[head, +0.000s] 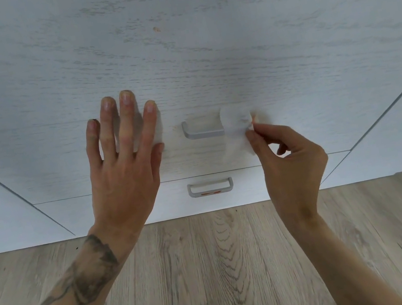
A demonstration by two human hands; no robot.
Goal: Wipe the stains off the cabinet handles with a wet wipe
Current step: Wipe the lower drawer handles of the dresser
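Wet wipe (pixel 235 126) covers the right end of the middle handle (pixel 200 133) on the drawer front (pixel 205 58), pinched by the right hand (pixel 289 161). The left hand (pixel 123 170) lies flat with fingers spread, just left of that handle. The lower handle (pixel 210 188) bears orange stains.

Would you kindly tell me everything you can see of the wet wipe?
The wet wipe is thin, white and slightly see-through, crumpled and draped over the right end of the middle handle, hanging below it. The right hand pinches its right edge, where a faint orange smear shows.
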